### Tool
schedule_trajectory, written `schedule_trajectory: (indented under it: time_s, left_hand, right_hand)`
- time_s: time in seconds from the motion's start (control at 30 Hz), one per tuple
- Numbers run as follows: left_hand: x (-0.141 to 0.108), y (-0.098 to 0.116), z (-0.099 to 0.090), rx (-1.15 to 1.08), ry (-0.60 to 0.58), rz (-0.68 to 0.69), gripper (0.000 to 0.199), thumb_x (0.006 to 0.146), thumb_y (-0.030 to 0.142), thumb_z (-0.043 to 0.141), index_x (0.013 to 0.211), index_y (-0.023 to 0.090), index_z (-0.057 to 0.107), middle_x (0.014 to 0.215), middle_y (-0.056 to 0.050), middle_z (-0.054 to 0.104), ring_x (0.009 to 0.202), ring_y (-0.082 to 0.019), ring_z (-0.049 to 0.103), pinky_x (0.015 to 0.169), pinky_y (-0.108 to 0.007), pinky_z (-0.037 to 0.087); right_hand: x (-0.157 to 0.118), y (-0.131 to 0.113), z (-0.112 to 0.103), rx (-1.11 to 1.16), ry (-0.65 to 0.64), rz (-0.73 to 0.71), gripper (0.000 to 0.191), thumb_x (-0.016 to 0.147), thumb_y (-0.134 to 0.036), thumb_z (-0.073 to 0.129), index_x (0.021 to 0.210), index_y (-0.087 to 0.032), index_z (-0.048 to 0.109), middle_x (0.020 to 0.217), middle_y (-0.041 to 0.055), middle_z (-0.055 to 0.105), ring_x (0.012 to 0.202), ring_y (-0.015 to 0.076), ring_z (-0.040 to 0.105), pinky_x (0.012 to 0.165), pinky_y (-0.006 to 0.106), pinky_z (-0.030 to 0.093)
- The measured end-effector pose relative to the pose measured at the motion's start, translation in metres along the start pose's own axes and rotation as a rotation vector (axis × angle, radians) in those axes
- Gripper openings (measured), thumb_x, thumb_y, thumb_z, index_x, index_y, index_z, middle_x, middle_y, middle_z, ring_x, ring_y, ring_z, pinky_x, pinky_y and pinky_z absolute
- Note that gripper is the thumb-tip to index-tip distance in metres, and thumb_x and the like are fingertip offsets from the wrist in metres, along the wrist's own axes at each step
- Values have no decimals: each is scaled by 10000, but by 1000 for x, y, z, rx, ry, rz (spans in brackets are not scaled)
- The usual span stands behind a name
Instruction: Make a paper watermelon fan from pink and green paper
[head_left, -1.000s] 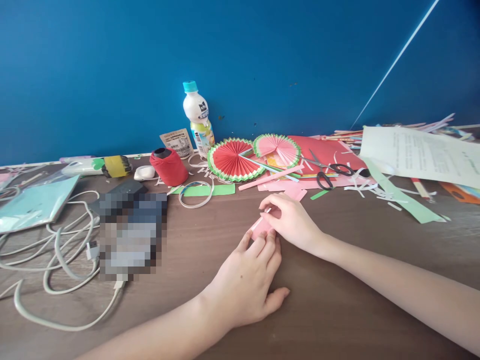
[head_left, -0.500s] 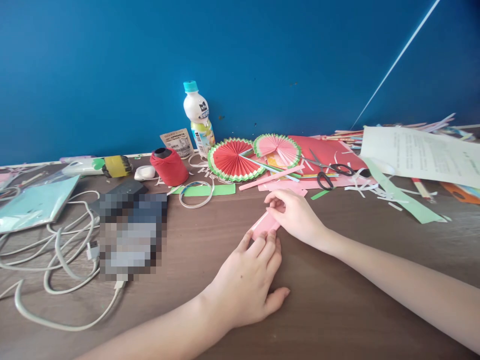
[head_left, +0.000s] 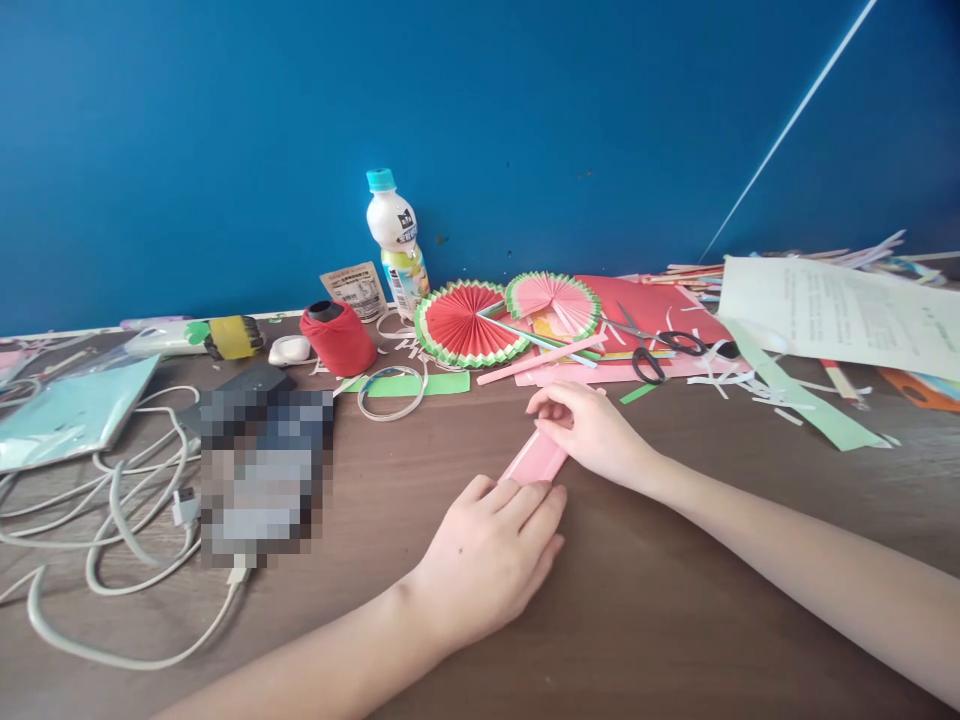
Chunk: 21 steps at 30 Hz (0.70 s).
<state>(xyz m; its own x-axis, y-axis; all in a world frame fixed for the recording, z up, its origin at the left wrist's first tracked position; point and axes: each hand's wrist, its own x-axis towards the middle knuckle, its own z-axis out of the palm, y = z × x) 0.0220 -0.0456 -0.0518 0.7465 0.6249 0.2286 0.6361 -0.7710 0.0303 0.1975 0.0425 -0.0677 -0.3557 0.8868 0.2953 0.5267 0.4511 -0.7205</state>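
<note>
A narrow folded strip of pink paper [head_left: 535,458] lies slantwise on the brown table between my hands. Over its near end, my left hand [head_left: 495,550] is closed, the fingers bent together and the thumb mostly hidden underneath. My right hand [head_left: 596,432] pinches the far end, index finger curled above the thumb. Beyond the hands are a red pleated paper fan [head_left: 469,325] and a pink pleated paper fan [head_left: 555,305], both edged in green. Scissors [head_left: 652,345] with black handles rest open near them.
A drink bottle [head_left: 397,245] and a red-wrapped spool [head_left: 339,338] stand by the blue wall. White cables [head_left: 112,500] and a blurred-out dark device [head_left: 266,470] are at left. Paper scraps and a printed sheet [head_left: 832,310] lie at right.
My left hand has slid slightly toward me along the pink paper, its fingers bending and its thumb tucking under. More of the paper shows now. My right hand stays nearly in place.
</note>
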Motion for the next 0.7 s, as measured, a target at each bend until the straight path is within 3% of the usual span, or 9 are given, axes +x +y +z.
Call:
schedule_trajectory:
  time_s: [0.1, 0.23, 0.3, 0.5, 0.7]
  left_hand:
    - [1, -4, 4, 10, 36, -44, 390, 856, 69, 330, 1202, 131, 500, 1125, -84, 623, 871, -166, 593, 716, -300, 478]
    - [1, -7, 10, -24, 49, -33, 468, 827, 41, 362, 1286, 99, 433, 1326, -84, 511, 1224, -192, 453, 983, -346, 422]
    - [0, -8, 12, -48, 37, -22, 482, 822, 30, 348, 1293, 97, 427, 1367, -74, 474, 1299, -183, 375, 1047, -361, 380]
    - [2, -9, 12, -129, 29, -65, 466, 822, 18, 354, 1262, 117, 473, 1346, -76, 495, 1295, -173, 384, 1067, -354, 382]
    - [4, -9, 13, -119, 52, -80, 399, 846, 32, 367, 1199, 126, 529, 1289, -61, 554, 1229, -174, 473, 1050, -357, 407]
  right_hand:
    - [-1, -5, 0, 13, -60, -17, 159, 722, -80, 471, 783, -190, 567, 767, 12, 564, 702, 134, 543, 660, 299, 465]
    - [-1, -9, -2, 21, -79, 7, 146, 735, -84, 482, 791, -184, 572, 764, 9, 563, 721, 133, 545, 679, 297, 462]
    - [0, -10, -3, 25, -103, 26, 150, 726, -72, 486, 785, -181, 570, 758, 7, 563, 698, 128, 541, 656, 287, 459]
    - [17, -20, 3, -46, -109, -33, 169, 738, -43, 467, 740, -181, 565, 726, 0, 560, 664, 126, 521, 626, 274, 433]
    - [70, -42, 19, -54, -110, -236, 207, 789, -23, 467, 843, -163, 610, 889, 28, 623, 772, 131, 558, 700, 268, 420]
